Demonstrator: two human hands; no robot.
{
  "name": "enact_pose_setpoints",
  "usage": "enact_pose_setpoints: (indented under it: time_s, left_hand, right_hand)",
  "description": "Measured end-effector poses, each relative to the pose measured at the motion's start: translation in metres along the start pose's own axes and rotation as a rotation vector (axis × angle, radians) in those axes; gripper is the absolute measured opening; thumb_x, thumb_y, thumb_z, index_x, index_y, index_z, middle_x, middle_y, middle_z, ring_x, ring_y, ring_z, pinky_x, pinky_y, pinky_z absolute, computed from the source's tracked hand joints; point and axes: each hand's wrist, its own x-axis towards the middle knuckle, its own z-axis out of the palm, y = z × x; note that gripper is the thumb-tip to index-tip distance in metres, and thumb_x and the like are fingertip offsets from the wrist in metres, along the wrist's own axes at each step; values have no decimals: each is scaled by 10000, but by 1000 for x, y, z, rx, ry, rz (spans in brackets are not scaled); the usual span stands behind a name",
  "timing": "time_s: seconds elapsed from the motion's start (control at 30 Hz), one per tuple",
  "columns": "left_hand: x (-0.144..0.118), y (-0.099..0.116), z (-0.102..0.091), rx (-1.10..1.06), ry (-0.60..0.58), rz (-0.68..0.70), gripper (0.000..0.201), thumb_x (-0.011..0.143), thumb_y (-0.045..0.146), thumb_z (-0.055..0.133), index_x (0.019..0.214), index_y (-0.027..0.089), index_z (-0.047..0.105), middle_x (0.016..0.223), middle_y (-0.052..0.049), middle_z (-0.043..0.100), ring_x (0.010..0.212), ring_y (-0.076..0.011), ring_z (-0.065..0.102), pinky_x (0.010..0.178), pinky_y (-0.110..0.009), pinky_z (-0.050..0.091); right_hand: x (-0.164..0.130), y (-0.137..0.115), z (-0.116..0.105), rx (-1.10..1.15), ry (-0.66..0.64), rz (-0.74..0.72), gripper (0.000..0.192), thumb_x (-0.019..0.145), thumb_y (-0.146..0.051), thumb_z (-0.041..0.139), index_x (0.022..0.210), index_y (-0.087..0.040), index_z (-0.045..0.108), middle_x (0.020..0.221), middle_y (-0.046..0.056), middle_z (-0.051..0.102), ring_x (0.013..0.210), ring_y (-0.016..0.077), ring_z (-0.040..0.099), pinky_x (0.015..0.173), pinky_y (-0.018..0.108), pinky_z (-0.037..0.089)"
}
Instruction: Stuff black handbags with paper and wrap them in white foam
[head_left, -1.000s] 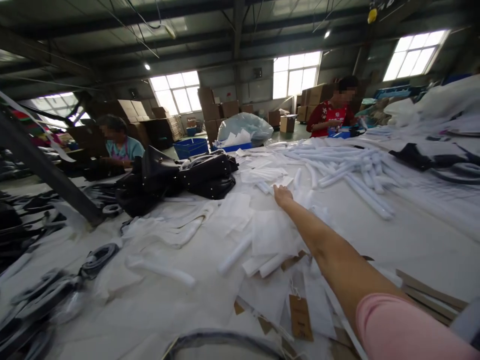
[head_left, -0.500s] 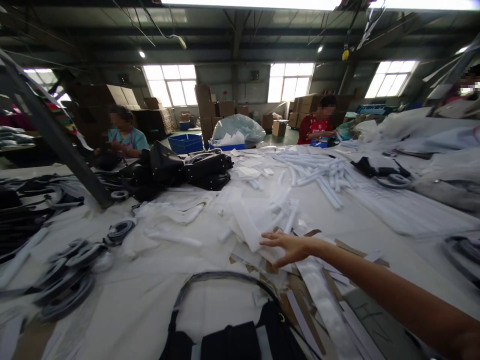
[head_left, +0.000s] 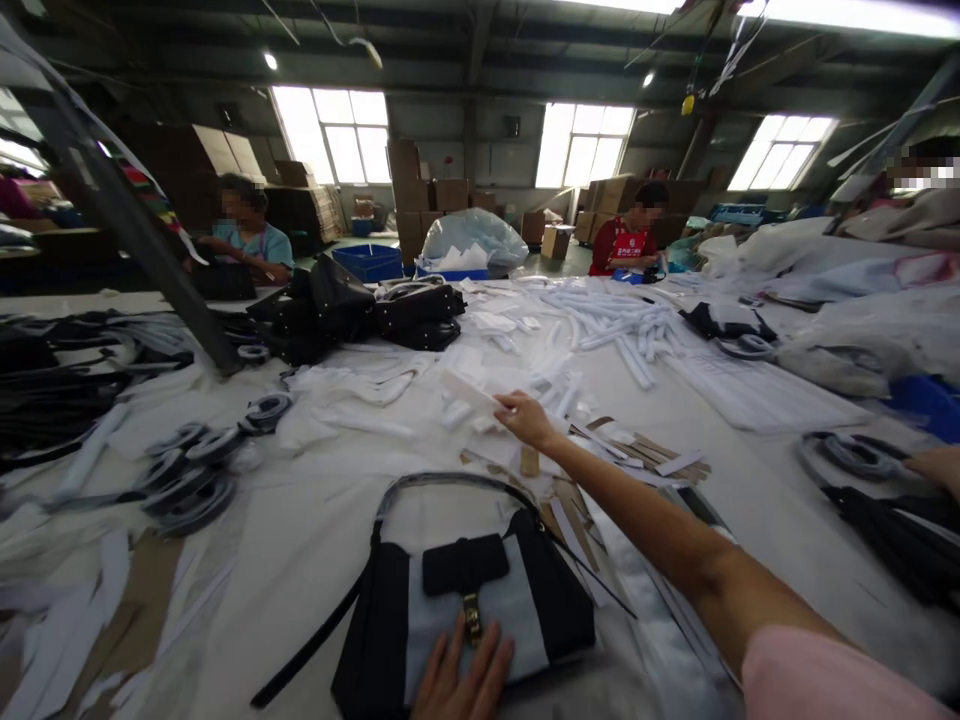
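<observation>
The left hand (head_left: 461,685) lay flat, fingers spread, on the front of the black-and-grey handbag (head_left: 480,610), which rested on the white-covered table (head_left: 300,540) at the near edge. The right hand (head_left: 525,418) was extended forward, its fingers pinched on a white paper sheet (head_left: 469,390) lifted above the scattered white rolls (head_left: 630,330) and cardboard strips (head_left: 652,450).

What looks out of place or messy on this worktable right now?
Nothing looks damaged. Brown card strips and white paper pieces lie scattered loosely past the right hand, which pinches a white sheet. The left hand rests on the handbag.
</observation>
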Motion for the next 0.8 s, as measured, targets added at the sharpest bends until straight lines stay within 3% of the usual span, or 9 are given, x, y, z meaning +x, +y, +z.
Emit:
enact_pose_setpoints:
  time_s: [0.1, 0.2, 0.3, 0.37, 0.47, 0.63, 0.73, 0.8]
  left_hand:
    - [3, 5, -14, -33, -80, -66, 433, 998, 186, 385, 1372, 315, 561, 1372, 37, 615, 1303, -259, 537, 1041, -415, 477]
    - [8, 4, -23, -36, -148, -29, 449, 985, 153, 417, 1397, 288, 533, 1394, 15, 596, 1316, -273, 525, 1033, -430, 481]
    - [9, 4, -26, -34, -162, -16, 456, 975, 135, 439, 1399, 276, 529, 1382, -3, 607, 1285, -281, 550, 1025, -454, 477]
    - [8, 4, -26, -32, -165, -24, 450, 972, 128, 443, 1385, 277, 543, 1326, -3, 649, 1177, -275, 620, 977, -454, 493]
    - [6, 6, -26, -49, -169, -43, 399, 963, 136, 480, 1315, 279, 602, 1189, -5, 724, 955, -245, 683, 846, -414, 517]
    - [4, 8, -26, -57, -169, -62, 321, 939, 130, 533, 1182, 284, 676, 978, 6, 769, 742, -193, 673, 656, -340, 492]
    - [4, 8, -25, -51, -177, -55, 329, 933, 140, 551, 1202, 288, 668, 1021, -2, 764, 775, -200, 680, 683, -349, 506]
    - [4, 8, -24, -47, -173, -48, 346, 934, 147, 551, 1230, 291, 657, 1080, -13, 754, 850, -217, 688, 758, -371, 523]
  right_hand:
    - [-59, -9, -17, 79, -3, -282, 419, 900, -170, 568, 1296, -287, 641, 1320, 12, 613, 1140, 173, 593, 1041, 282, 425]
    - [-135, -21, -15, 143, -20, -590, 460, 898, -121, 538, 1318, -287, 623, 1346, 2, 619, 1173, 195, 567, 1086, 346, 409]
    - [-201, -27, 6, 136, -85, -671, 434, 953, -137, 475, 1344, -280, 598, 1393, 12, 595, 1316, 211, 472, 1135, 398, 372]
    - [-227, -27, 25, 76, -169, -702, 452, 962, -133, 454, 1376, -280, 565, 1458, 18, 538, 1412, 225, 377, 1185, 461, 292]
    - [-242, -24, 43, -25, -301, -731, 573, 921, -84, 457, 1451, -299, 471, 1531, 10, 452, 1471, 230, 291, 1214, 512, 194]
    - [-242, -21, 43, -3, -419, -799, 668, 861, -34, 454, 1475, -295, 435, 1563, 1, 400, 1486, 194, 258, 1237, 472, 98]
    - [-240, -21, 40, 64, -432, -791, 639, 880, -76, 469, 1485, -274, 421, 1557, 26, 410, 1476, 210, 287, 1229, 488, 132]
    - [-238, -21, 40, 141, -416, -774, 592, 907, -107, 464, 1480, -253, 430, 1521, 49, 463, 1441, 210, 357, 1209, 466, 223]
